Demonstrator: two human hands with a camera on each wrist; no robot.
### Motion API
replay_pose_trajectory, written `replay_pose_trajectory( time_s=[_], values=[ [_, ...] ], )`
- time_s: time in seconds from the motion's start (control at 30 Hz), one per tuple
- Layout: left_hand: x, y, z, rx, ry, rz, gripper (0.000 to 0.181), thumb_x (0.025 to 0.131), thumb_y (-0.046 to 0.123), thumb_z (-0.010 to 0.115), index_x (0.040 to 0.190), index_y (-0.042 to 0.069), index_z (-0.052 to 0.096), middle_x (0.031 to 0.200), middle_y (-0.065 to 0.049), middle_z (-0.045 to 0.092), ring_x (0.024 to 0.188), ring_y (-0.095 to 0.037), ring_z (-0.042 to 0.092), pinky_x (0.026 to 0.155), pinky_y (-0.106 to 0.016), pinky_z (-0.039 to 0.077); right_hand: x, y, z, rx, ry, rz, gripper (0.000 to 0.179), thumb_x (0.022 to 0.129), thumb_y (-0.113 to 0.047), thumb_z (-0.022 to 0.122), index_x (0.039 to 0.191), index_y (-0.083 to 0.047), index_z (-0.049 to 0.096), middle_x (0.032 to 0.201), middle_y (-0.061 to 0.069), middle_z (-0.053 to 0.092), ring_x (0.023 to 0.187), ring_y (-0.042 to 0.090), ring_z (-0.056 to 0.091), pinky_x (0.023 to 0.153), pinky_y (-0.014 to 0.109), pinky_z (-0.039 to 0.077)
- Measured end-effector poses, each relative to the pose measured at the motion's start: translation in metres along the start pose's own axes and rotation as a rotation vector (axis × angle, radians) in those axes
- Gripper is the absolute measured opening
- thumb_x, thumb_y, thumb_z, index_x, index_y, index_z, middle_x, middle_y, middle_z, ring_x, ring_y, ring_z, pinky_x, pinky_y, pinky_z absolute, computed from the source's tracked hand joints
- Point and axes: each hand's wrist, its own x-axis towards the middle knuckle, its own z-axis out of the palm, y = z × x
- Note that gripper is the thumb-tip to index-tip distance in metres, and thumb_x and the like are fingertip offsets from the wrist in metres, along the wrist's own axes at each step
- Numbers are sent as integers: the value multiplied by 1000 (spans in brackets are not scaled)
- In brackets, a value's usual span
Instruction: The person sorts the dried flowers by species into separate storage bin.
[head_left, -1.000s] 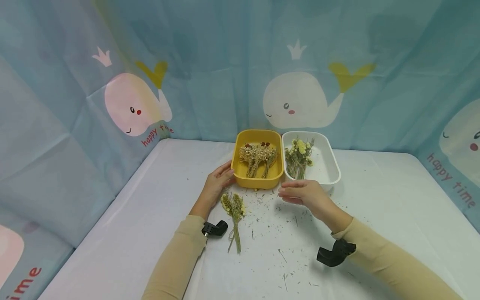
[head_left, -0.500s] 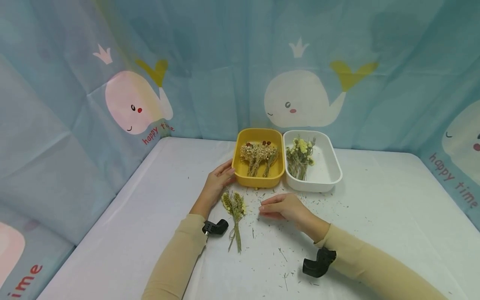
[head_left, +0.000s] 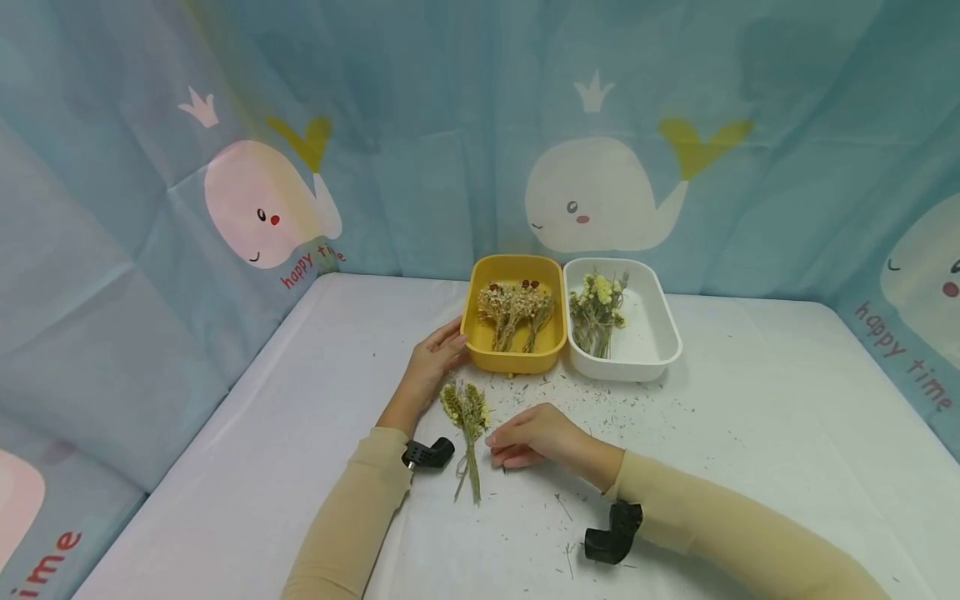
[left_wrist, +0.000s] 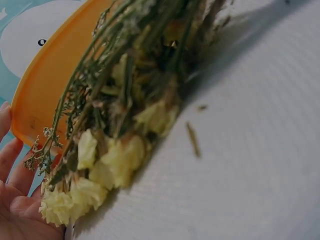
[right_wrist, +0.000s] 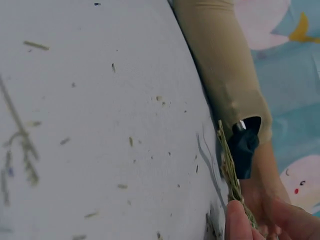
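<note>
A small bunch of dried yellow flowers point(head_left: 469, 417) with tied stems lies on the table between the hands. My left hand point(head_left: 431, 368) rests its fingers against the left side of a yellow tray point(head_left: 513, 363), which holds several dried bunches. In the left wrist view, the flower bunch point(left_wrist: 117, 160) fills the foreground, partly covering the tray. My right hand point(head_left: 543, 435) hovers just right of the stems, fingers slightly bent, holding nothing. From the right wrist view, its thumb and fingers point(right_wrist: 238, 220) appear close to the stems point(right_wrist: 228, 165); contact is unclear.
A white tray point(head_left: 651, 323) touches the yellow tray's right side, with yellow-flowered bunches point(head_left: 597, 312) in its left half. Bits of stem and leaf point(head_left: 568, 508) are scattered over the white tabletop point(head_left: 750, 400). A whale-print curtain point(head_left: 450, 150) stands behind.
My right hand has moved left and toward me, from the front of the white tray to beside the flower bunch. My left hand stays at the yellow tray.
</note>
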Motion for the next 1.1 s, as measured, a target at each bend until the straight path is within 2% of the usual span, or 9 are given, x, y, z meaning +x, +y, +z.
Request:
replay_pose_trajectory(
  time_s=[0.2, 0.6, 0.9, 1.1],
  values=[
    [1, -1, 0, 3, 5, 7, 52, 100, 21, 61, 150, 16, 47, 153, -5, 49, 135, -22, 54, 103, -30, 55, 4, -2, 9, -15, -39, -19, 24, 87, -16, 76, 102, 4, 76, 86, 17, 77, 66, 9, 73, 66, 24, 64],
    [1, -1, -1, 11, 1, 18, 51, 101, 20, 60, 150, 16, 47, 153, -5, 49, 134, -23, 54, 103, -30, 56, 13, 0, 23, -49, -28, -29, 19, 84, -14, 79, 94, 2, 78, 73, 9, 76, 62, 10, 70, 63, 28, 64],
    [1, -2, -2, -7, -10, 24, 52, 101, 19, 61, 150, 15, 46, 154, -6, 48, 136, -25, 52, 100, -25, 56, 21, -3, 33, -111, 63, 4, 21, 81, -18, 82, 75, 1, 75, 54, 3, 67, 48, 10, 65, 52, 26, 62],
    [0, -2, -1, 1, -12, 31, 51, 101, 18, 60, 150, 15, 46, 154, -6, 47, 136, -26, 52, 100, -27, 57, 25, -5, 36, -134, 95, 16, 20, 81, -17, 82, 72, -1, 74, 51, 3, 66, 44, 9, 63, 50, 27, 61]
  ],
)
